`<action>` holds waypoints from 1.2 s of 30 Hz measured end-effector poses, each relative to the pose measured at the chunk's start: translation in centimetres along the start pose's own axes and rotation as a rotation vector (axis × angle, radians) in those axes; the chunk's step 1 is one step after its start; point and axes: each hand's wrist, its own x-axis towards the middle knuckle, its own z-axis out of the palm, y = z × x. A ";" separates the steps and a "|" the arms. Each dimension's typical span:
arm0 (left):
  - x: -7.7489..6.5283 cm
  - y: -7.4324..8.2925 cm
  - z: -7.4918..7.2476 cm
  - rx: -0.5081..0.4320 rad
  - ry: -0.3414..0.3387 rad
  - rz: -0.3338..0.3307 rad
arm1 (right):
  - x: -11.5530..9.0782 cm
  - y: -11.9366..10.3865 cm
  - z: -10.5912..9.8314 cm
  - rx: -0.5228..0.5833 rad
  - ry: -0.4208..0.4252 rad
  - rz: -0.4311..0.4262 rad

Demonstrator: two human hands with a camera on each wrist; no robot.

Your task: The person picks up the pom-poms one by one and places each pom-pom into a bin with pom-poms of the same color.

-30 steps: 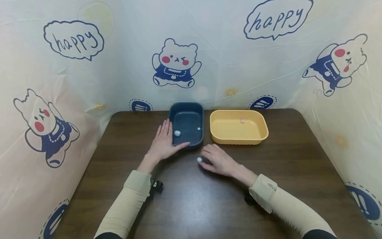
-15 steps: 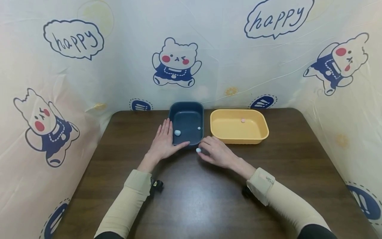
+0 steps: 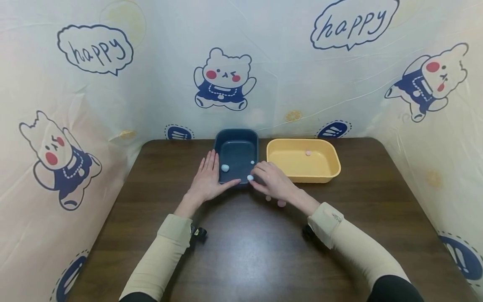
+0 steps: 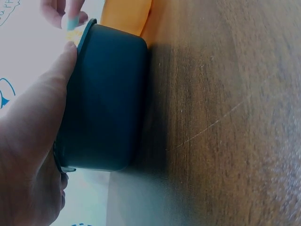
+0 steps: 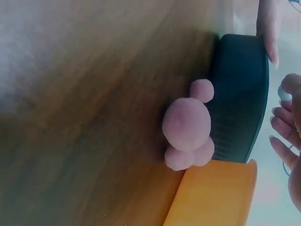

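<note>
A small pale blue ball [image 3: 250,178] is pinched between thumb and fingers of my right hand [image 3: 274,181], over the near right corner of a dark blue bin [image 3: 237,151]. My left hand [image 3: 204,180] rests along that bin's left side with straight fingers, its thumb on the near rim. Inside lie a larger pale blue ball [image 3: 225,168] and a tiny one [image 3: 252,162]. Several pink balls, the biggest one [image 5: 186,125] in front, sit on the table beneath my right wrist; from the head view my right hand partly hides them.
A yellow bin [image 3: 302,179] stands right of the dark blue one, with a small pink ball [image 3: 308,153] in it. Both are near the far edge of the brown wooden table [image 3: 234,251]. A printed curtain [image 3: 279,50] hangs behind and at both sides.
My right hand has moved away from me with the pale blue ball, from the table to over the dark blue bin's corner. Pink balls have come into sight behind it. My left hand stays put.
</note>
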 end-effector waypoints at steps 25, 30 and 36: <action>-0.4 0.4 -0.4 -0.009 -0.006 0.002 | 4.9 2.5 1.4 0.052 -0.117 0.236; -0.4 0.3 -0.3 -0.011 -0.012 -0.003 | 5.8 2.8 1.9 0.043 -0.158 0.280; -0.2 0.1 -0.1 -0.008 -0.012 -0.004 | 6.8 3.2 2.4 0.021 -0.228 0.318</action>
